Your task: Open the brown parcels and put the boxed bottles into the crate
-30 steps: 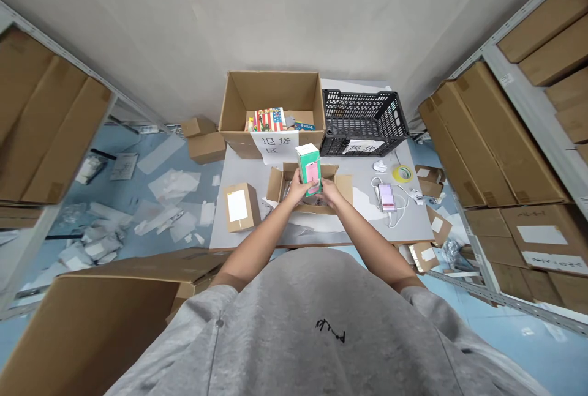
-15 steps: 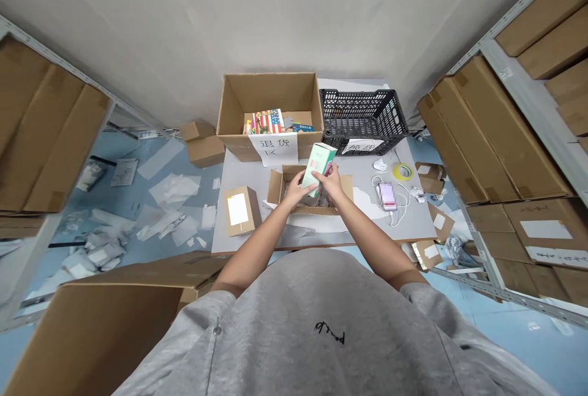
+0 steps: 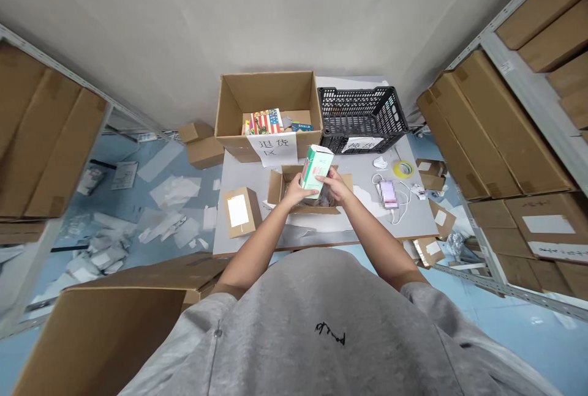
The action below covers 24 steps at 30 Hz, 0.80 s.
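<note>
A green and white product box (image 3: 317, 171) is held upright, slightly tilted, between both hands. My left hand (image 3: 297, 191) grips its lower left side, and my right hand (image 3: 335, 184) holds its right side. Underneath lies an open small cardboard box (image 3: 278, 186) with its flaps spread; clear wrapping shows inside, partly hidden by my hands. To the left on the table stands a closed carton (image 3: 251, 211) with a white label.
At the back of the table (image 3: 285, 238) sit a large cardboard box (image 3: 229, 105) holding books and a black plastic crate (image 3: 364, 120). To the right lie a tape roll (image 3: 403, 169) and a phone (image 3: 388, 194) with a white cable. Shelves of cartons flank both sides; paper scraps litter the floor.
The green and white box has been turned in my hands, so its green side now faces left and its white face is towards me. My right hand has shifted slightly right.
</note>
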Each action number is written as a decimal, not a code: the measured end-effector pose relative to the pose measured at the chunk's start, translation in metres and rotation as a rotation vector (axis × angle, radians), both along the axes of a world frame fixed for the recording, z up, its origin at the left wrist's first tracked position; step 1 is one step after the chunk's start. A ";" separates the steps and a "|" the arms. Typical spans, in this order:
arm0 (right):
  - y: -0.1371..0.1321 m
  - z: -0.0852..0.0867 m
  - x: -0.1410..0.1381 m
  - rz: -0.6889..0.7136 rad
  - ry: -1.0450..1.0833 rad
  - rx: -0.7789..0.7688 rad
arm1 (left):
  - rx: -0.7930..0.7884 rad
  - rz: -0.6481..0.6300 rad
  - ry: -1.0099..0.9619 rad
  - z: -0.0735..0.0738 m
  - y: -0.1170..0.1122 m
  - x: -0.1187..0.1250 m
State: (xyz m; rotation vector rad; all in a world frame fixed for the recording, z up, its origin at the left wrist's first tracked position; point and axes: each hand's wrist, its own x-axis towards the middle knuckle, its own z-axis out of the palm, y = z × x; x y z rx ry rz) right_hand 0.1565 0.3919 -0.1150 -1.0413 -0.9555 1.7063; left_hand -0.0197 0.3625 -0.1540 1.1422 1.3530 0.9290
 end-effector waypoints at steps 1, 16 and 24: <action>0.003 0.001 0.002 -0.017 -0.022 0.024 | 0.028 0.023 0.068 -0.001 0.000 0.000; 0.032 0.036 0.028 0.121 -0.563 0.308 | 0.333 0.056 0.491 -0.014 -0.002 -0.015; 0.023 0.050 0.027 0.129 -0.706 0.489 | 0.339 0.041 0.462 -0.017 0.000 -0.014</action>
